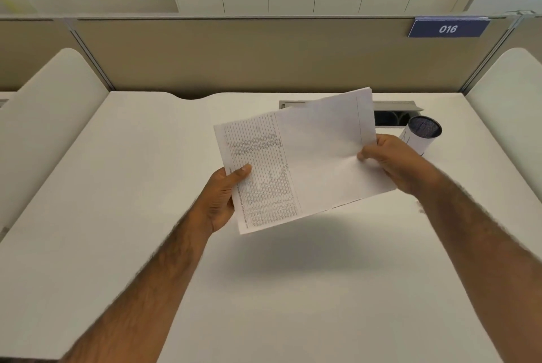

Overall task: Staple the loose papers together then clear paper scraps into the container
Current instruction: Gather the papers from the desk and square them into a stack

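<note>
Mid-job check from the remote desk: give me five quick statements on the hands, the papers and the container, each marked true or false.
1. Both hands hold the papers above the desk. True: the left hand grips the near-left corner, the right hand the right edge.
2. The papers lie flat on the desk. False: they are lifted, casting a shadow below.
3. The cylindrical container stands to the right, behind the right hand. True.
4. A stapler sits on the desk beside the left hand. False: no stapler is in view.
5. The sign on the partition reads 061. False: it reads 016.
</note>
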